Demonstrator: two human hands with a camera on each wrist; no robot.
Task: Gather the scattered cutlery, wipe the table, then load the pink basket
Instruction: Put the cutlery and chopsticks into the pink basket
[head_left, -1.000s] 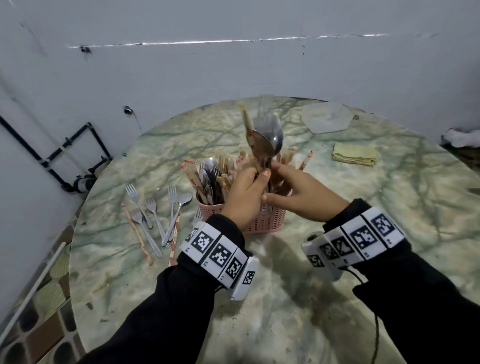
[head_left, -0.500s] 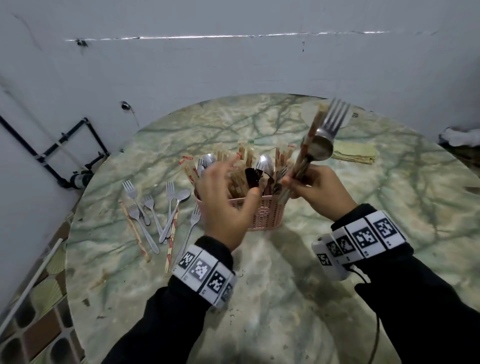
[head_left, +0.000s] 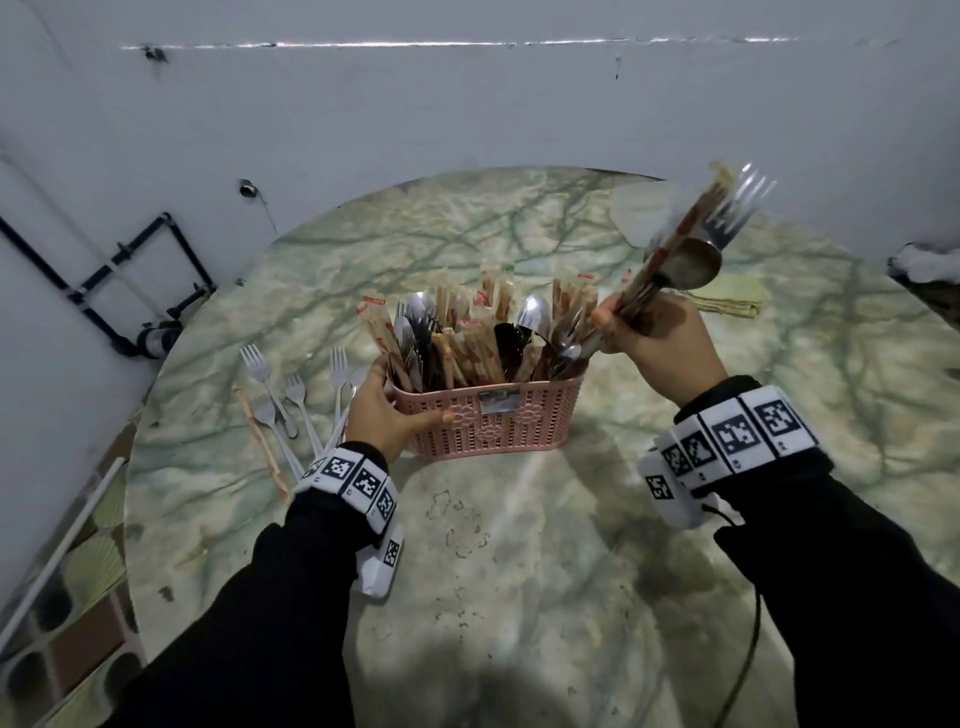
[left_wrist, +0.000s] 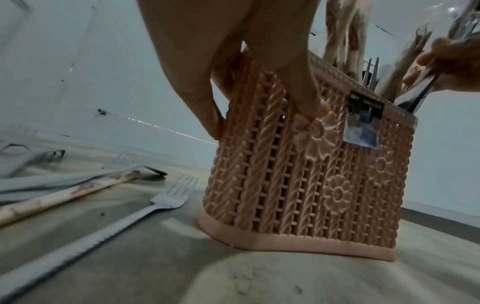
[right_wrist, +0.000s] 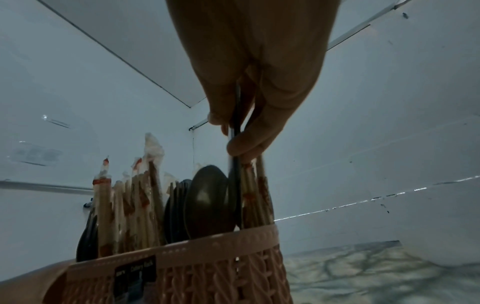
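My left hand (head_left: 387, 410) has dropped to clasp the pink basket (head_left: 493, 421), thumb and fingers pinching its end. My right hand (head_left: 657, 338) grips a bundle of fork, spoon and wrapped chopsticks (head_left: 691, 254), fingers curled tight.

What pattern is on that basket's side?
Pink basket: woven lattice with moulded flowers, clearest in the left wrist view.

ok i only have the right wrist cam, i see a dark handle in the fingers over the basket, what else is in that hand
Observer: The right hand grips a fork, a spoon and wrapped chopsticks together, heads up.
Operator: and the other hand
Observer: The left hand holds the left end of the pink basket, thumb on its front wall.
Operator: anything left to gather
Observer: Yes, loose forks and a chopstick packet lie on the table, left of the basket.
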